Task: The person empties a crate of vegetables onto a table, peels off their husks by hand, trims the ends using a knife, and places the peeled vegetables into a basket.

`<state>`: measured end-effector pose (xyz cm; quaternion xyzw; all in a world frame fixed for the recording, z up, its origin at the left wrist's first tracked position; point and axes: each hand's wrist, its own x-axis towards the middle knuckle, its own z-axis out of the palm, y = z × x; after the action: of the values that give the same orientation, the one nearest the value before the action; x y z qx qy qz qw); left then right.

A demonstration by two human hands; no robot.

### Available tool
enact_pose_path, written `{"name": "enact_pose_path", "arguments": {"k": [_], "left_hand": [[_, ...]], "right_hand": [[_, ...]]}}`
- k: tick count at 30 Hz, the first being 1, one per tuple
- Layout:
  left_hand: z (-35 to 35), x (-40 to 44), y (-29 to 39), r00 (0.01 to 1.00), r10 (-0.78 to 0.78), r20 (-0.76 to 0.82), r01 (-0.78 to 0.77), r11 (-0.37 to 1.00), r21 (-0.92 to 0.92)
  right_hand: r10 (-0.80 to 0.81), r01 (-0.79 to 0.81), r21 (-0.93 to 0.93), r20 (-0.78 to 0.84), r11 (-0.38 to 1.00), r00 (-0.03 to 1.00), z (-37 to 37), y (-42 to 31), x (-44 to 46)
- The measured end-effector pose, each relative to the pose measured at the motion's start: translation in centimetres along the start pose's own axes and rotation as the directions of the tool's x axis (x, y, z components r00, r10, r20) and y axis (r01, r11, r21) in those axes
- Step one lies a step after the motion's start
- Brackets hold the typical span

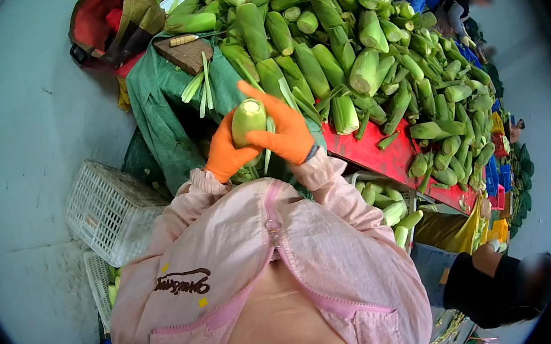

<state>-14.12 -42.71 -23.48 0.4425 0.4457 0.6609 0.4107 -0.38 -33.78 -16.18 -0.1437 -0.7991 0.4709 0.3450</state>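
I hold a green ear of corn (247, 122) in front of my chest, its pale cut end facing up. My left hand (225, 153), in an orange glove, is wrapped round the ear's left and lower side. On the other side my right hand (290, 130), gloved alike, has its thumb against the ear and its fingers reaching past the cut end. Loose husk strips (271, 132) show beside the right palm. Ahead to the left, a wooden block (188, 57) bears a wooden-handled tool (183, 40) and husk strips (198, 86).
Ahead and right, a big pile of corn ears (342, 37) covers a red table (381, 154). Green cloth (153, 91) hangs at left, near a white crate (108, 210). More corn fills a crate (394, 210) below the table. Another person (483, 291) is at lower right.
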Motion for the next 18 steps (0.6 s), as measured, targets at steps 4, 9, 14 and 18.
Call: {"name": "enact_pose_path", "arguments": {"k": [4, 9, 14, 18], "left_hand": [[-0.2, -0.9, -3.0, 0.981, -0.196, 0.000, 0.191, 0.957, -0.218], [-1.0, -2.1, -1.8, 0.964, -0.267, 0.010, 0.260, 0.929, -0.265], [-3.1, -3.2, 1.8, 0.986, -0.167, -0.002, 0.149, 0.886, -0.439], [-7.3, -6.0, 1.9, 0.969, -0.144, -0.201, 0.041, 0.894, -0.446]], "right_hand": [[0.057, -0.054, -0.161, 0.010, 0.985, 0.998, 1.7, 0.2, -0.6], [0.116, -0.107, -0.110, 0.078, 0.988, 0.990, 1.9, -0.1, -0.6], [0.324, -0.387, 0.298, 0.241, 0.873, 0.915, 2.2, 0.6, 3.0], [0.281, -0.328, 0.289, 0.195, 0.899, 0.940, 4.0, 5.5, 8.8]]}}
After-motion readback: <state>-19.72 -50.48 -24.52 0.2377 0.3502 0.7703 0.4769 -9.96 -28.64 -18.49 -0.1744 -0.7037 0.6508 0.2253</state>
